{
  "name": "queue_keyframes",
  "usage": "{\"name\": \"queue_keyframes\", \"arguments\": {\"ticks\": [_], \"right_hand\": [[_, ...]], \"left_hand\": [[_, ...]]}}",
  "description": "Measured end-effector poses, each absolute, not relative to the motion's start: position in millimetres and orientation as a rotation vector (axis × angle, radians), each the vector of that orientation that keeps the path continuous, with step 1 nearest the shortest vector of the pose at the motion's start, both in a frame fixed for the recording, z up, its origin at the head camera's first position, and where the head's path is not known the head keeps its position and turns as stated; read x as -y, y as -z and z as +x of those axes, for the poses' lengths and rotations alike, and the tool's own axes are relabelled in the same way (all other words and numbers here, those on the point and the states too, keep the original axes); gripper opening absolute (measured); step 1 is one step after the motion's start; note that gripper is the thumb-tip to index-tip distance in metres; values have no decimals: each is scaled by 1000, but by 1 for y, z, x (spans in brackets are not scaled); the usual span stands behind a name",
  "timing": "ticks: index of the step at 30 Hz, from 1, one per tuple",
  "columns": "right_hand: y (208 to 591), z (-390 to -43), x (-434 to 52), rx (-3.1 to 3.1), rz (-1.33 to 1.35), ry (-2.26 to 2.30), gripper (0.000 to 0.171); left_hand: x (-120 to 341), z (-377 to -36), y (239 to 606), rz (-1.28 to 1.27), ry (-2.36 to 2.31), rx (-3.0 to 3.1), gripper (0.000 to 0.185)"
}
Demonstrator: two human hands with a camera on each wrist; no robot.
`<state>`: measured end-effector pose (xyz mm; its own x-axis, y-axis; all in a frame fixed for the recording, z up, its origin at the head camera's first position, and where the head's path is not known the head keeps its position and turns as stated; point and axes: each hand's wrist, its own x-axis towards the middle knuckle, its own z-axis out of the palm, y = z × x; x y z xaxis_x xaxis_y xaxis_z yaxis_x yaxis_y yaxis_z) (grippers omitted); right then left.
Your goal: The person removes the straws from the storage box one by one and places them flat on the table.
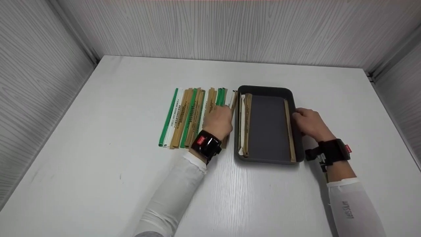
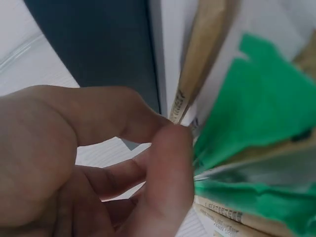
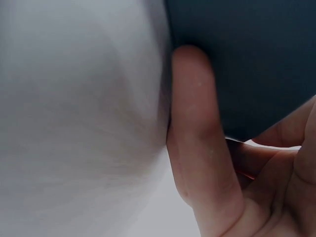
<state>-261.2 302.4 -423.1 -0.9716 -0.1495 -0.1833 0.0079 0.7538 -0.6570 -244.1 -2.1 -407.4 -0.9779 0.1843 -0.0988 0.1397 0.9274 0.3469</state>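
Head view: the tan paper sleeve at the right end of the row sits under my left hand, just beside the dark tray's left wall. On the left wrist view my thumb and fingertips pinch that sleeve's end, green sleeves fanned just right of it. The row of green, white and tan sleeves lies on the white table. My right hand curls against the tray's right wall, thumb pressed to it.
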Motion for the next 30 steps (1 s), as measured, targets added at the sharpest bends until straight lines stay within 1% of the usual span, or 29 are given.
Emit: {"name": "queue_keyframes", "arguments": {"ticks": [5, 9, 12, 14, 18, 23, 30], "right_hand": [[423, -262, -303, -2734, -111, 1026, 45], [423, -263, -303, -2730, -110, 1031, 44], [424, -263, -304, -2721, -117, 1028, 46], [424, -264, -306, -2714, -120, 1026, 48], [426, -263, -309, -2712, -112, 1040, 48], [426, -262, -308, -2698, -107, 1080, 45], [425, -262, -307, -2710, -119, 1084, 44]], "left_hand": [[2, -243, 394, 254, -576, -2975, 10], [-8, -241, 375, 298, -669, -2981, 26], [-23, -238, 361, 393, -687, -2976, 33], [-38, -237, 355, 452, -650, -2970, 35], [-75, -236, 355, 520, -511, -2919, 38], [-113, -231, 369, 607, -339, -2835, 23], [-143, -229, 384, 636, -216, -2784, 13]]}}
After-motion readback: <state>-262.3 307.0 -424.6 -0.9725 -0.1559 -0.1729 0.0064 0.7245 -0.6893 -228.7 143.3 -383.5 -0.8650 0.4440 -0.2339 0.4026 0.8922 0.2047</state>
